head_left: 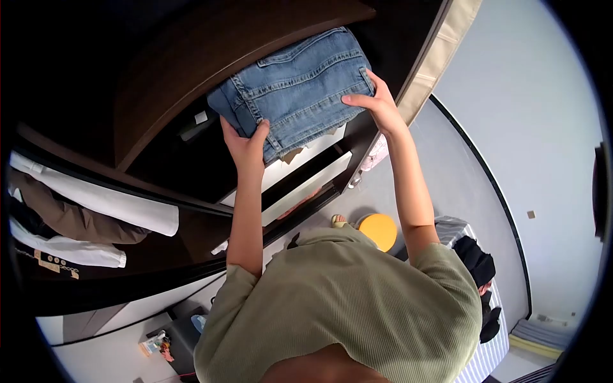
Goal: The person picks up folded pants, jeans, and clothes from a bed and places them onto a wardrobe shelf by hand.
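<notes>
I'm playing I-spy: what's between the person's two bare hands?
A folded blue denim garment lies between the bare left hand and the bare right hand, as the head view shows.

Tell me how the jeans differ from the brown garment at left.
The jeans are blue and folded into a bundle; the brown garment hangs loose. The left hand and right hand hold the jeans; neither touches the brown garment. Both are clothing.

dark corners, curved edge distortion
</notes>
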### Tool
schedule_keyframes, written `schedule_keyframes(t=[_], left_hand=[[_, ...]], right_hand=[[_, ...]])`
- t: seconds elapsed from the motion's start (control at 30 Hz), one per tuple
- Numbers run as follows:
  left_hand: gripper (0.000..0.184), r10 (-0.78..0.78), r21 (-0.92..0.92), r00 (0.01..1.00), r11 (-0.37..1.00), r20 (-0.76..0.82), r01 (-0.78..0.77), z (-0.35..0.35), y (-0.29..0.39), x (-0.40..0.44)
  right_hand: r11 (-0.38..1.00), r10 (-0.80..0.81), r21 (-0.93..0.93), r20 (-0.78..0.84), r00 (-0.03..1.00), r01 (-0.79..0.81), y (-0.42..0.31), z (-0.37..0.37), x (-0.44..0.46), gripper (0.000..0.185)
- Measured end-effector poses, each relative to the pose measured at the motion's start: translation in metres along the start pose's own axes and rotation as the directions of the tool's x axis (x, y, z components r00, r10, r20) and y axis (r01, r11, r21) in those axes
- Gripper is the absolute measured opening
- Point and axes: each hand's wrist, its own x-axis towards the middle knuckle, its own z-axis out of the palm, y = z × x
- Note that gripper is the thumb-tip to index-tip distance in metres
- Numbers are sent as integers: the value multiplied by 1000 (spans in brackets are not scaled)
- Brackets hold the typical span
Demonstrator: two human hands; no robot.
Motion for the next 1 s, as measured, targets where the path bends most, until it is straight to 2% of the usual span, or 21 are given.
schedule_keyframes(t=[0.13, 0.27, 0.37, 0.5, 0.57, 0.6, 0.7, 0.77, 0.8, 0.9, 0.93, 1.0], left_hand=[[69, 43, -2, 996, 999, -81, -43, 16, -8, 18], [69, 48, -25, 996, 998, -82, -50, 26, -16, 35], [69, 69, -51, 992, 996, -103, -74, 39, -21, 42], [71, 132, 17, 980, 991, -152, -131, 57, -31, 45], [72, 144, 80, 975, 988, -169, -132, 62, -32, 44], [73, 177, 170, 970, 974, -165, -149, 62, -32, 45], [73, 184, 203, 973, 967, -137, -155, 58, -39, 51], [76, 124, 190, 988, 976, -90, -105, 57, -34, 54], [77, 94, 184, 993, 980, -65, -81, 58, -31, 55], [82, 173, 292, 977, 947, -123, -131, 61, -40, 57], [83, 164, 291, 971, 951, -171, -109, 61, -44, 53], [86, 144, 281, 954, 957, -262, -67, 62, -50, 42]], right_hand=[[997, -51, -51, 58, 997, 54, 5, -14, 34, 54], [994, -77, -73, 86, 993, 83, 0, -23, 57, 55], [993, -94, -75, -21, 995, 92, 11, -32, 71, 58], [990, -66, 115, -138, 988, 82, 7, -30, 68, 61], [984, -77, 144, -183, 980, 104, 13, -31, 67, 59], [983, -93, 138, -215, 972, 124, 16, -29, 65, 59], [969, -142, 159, -259, 955, 187, 25, -27, 63, 55], [951, -178, 200, -271, 946, 236, 26, -24, 62, 53], [942, -209, 196, -292, 933, 272, 26, -23, 64, 51], [958, -193, 130, -367, 910, 256, 35, -25, 59, 50], [974, -224, -59, -407, 885, 219, 43, -28, 58, 48], [944, -329, -113, -410, 851, 310, 51, -24, 52, 43]])
